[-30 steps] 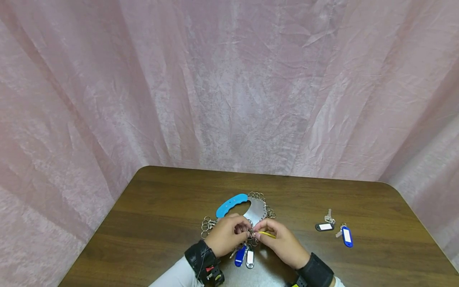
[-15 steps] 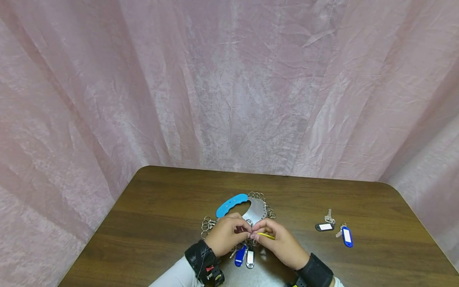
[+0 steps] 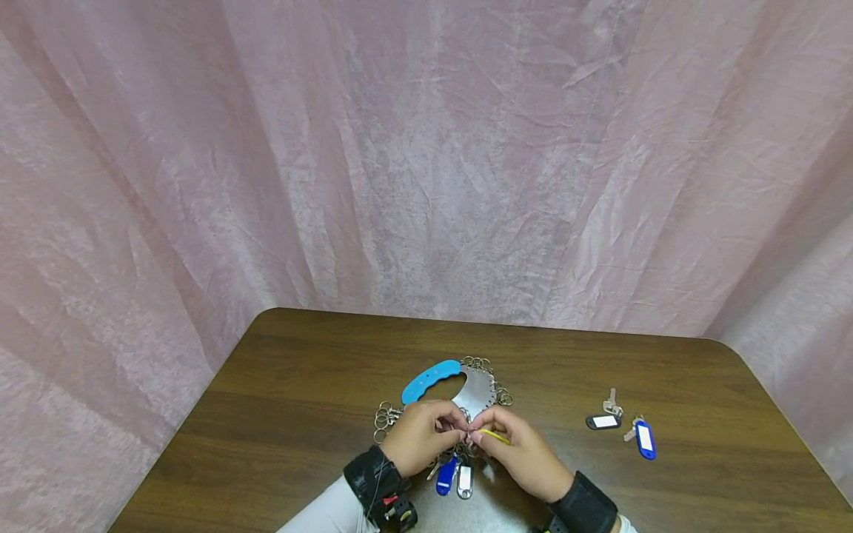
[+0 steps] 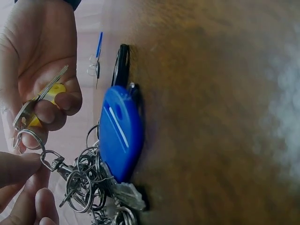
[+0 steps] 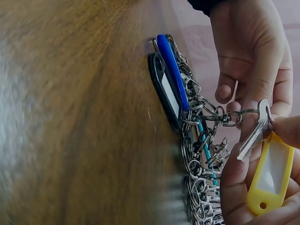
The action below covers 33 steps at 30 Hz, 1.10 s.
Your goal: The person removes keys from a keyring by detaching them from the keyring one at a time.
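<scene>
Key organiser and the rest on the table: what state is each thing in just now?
Left hand: pinches a clip.
Right hand: holds the yellow tag and key.
Organiser: flat on the table.
Blue tag: hanging from the organiser.
Two tagged keys: lying apart, untouched.

What I had in front of me looked like a staged recording booth rather than a home or a workshop. A crumpled pink cloth backdrop [image 3: 426, 148] filled the whole upper part of the head view and closed in on the left and right edges, hiding any walls. Below it, in the lower middle of the frame, stood a dark wooden table [image 3: 300, 414] with rounded corners. I saw black wrist straps [image 3: 373, 481] at the bottom centre, carrying the wrist cameras. A few tagged keys [image 3: 623, 429] lay at lower right, and a key organiser with a blue handle [image 3: 429, 380] sat near the table's middle.
</scene>
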Available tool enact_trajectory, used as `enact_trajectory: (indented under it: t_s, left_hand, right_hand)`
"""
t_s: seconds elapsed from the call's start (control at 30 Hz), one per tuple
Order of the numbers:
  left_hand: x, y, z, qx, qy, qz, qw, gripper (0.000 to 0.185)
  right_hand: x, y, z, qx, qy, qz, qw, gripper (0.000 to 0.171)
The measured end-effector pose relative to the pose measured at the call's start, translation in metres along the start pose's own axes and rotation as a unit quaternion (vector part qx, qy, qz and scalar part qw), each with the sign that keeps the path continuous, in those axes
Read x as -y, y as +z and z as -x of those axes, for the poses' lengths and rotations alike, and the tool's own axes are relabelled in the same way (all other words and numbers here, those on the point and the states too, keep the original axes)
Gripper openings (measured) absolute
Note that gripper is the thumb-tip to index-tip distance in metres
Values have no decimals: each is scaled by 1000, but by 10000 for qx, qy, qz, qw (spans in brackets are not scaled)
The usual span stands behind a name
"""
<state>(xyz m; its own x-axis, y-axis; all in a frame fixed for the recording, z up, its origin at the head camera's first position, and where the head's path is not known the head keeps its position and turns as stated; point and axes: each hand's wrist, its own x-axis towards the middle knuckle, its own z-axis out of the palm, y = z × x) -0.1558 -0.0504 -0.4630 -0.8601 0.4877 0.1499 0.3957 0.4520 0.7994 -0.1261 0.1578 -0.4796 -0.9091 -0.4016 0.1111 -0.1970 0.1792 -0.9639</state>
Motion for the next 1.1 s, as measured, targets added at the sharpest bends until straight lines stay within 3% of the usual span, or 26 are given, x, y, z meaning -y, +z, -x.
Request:
enact_trajectory:
  t_s: [0.4,0.87,1.1]
  left_hand:
    - [2,1,0,-54,-42,-8,10000,11]
    - [2,2,0,18,337,-508,9981,19]
    - [4,2,0,59,358,-505,9981,16]
  right_hand:
    - [1,2,1,43,-120,28,9999,12]
    - [1,2,2,70,-151,121,9998,12]
    - [3,2,1,24,-258,192,9995,13]
